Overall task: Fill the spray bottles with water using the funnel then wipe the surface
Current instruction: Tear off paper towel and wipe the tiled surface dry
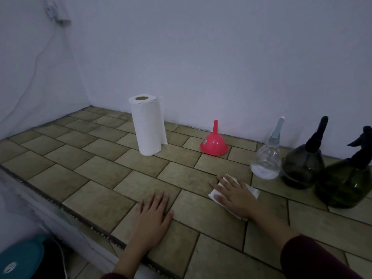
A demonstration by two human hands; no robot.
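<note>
Pressing folded paper towel (pixel 249 189), matte tiled counter (pixel 100 172)

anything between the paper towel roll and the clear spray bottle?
Head view: the red funnel stands upside down between the paper towel roll and the clear spray bottle, near the wall.

The scene is seen from a single head-worn camera, angled forward and down. A tiled counter (pixel 100 174) is viewed closely, bounded by a wall (pixel 201 57) behind.
</note>
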